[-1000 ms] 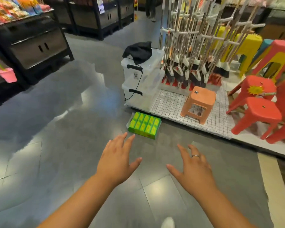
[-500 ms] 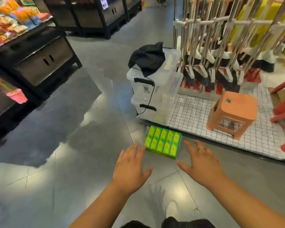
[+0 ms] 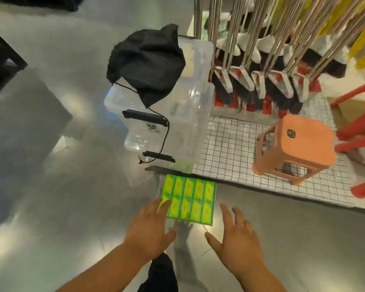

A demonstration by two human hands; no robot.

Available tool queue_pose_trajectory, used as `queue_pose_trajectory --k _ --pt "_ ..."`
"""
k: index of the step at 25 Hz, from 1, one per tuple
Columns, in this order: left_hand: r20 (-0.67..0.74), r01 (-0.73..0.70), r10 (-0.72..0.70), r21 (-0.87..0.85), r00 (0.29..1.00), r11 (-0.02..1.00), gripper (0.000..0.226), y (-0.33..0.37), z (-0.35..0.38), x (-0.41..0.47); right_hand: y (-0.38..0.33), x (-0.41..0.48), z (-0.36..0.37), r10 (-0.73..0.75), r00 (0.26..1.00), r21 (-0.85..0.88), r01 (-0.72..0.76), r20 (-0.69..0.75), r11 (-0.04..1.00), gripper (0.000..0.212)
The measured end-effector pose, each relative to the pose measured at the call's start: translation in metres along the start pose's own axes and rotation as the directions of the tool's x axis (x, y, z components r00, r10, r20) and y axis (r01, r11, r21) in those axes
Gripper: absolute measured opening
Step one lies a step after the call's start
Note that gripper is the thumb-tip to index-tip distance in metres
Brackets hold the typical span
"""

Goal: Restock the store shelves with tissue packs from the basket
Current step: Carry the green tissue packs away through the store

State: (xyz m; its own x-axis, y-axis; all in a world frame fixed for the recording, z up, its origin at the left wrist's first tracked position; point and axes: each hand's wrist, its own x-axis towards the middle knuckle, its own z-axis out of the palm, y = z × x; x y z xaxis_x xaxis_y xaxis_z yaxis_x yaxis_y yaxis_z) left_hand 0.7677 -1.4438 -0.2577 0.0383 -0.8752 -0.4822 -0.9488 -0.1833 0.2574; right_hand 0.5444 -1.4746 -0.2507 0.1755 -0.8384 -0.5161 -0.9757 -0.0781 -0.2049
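reaching for the green tissue pack on the floor, almost got it

a second ago the tissue pack (image 3: 191, 202) was well out ahead of both hands. now the person has closed in and it sits right between them, just past the fingertips. the left grip (image 3: 150, 228) has moved the most: its fingers now overlap the pack's near left corner. can't tell if they're actually touching the wrap or hovering just over it. the right grip (image 3: 238, 239) is just beside the pack's right edge, not on it, ring showing. both are wide open with fingers spread, holding nothing, same as before.

for the task, i'd say this is the pickup step about to happen, with nothing restocked yet. no basket or tissue shelf shows up in this view.

materials: the pack is a flat rectangular block, two rows of five little green and yellow packets under what looks like glossy plastic wrap. probably soft and squashy, so a two-sided squeeze should do it. it lies flat on the polished grey floor (image 3: 51, 186), which is shiny enough to throw glare. straight ahead of the grips its far edge is close to a low platform with a white grid mat (image 3: 230, 148). further ahead there are stacked clear plastic boxes (image 3: 177, 123) with a limp black bag (image 3: 148, 62) on top. beyond the right grip is a hard orange stool (image 3: 299, 144).
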Motion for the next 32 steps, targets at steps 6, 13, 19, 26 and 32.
queue_pose_trajectory --k 6,13,19,26,32 --pt "0.263 -0.11 0.09 0.065 0.961 0.992 0.079 -0.05 0.098 0.147 -0.001 0.144 0.12 0.194 0.971 0.187 -0.218 0.141 0.958 0.088" --pt "0.27 -0.06 0.059 -0.005 0.961 0.998 0.082 -0.101 0.257 0.271 0.055 0.273 0.278 0.229 0.965 0.281 -0.256 0.125 0.925 0.089" --pt "0.195 0.157 -0.126 -0.152 0.973 0.976 0.088 -0.162 0.369 0.344 0.116 0.355 0.384 0.326 0.927 0.366 -0.374 0.187 0.852 0.096" --pt "0.188 0.355 -0.303 -0.433 0.934 0.828 0.117 -0.203 0.435 0.429 0.145 0.436 0.446 0.405 0.899 0.606 -0.419 0.169 0.676 0.111" --pt "0.317 0.436 -0.323 -0.794 0.892 0.424 0.089 -0.21 0.442 0.452 0.139 0.457 0.468 0.408 0.901 0.684 -0.391 0.147 0.616 0.131"
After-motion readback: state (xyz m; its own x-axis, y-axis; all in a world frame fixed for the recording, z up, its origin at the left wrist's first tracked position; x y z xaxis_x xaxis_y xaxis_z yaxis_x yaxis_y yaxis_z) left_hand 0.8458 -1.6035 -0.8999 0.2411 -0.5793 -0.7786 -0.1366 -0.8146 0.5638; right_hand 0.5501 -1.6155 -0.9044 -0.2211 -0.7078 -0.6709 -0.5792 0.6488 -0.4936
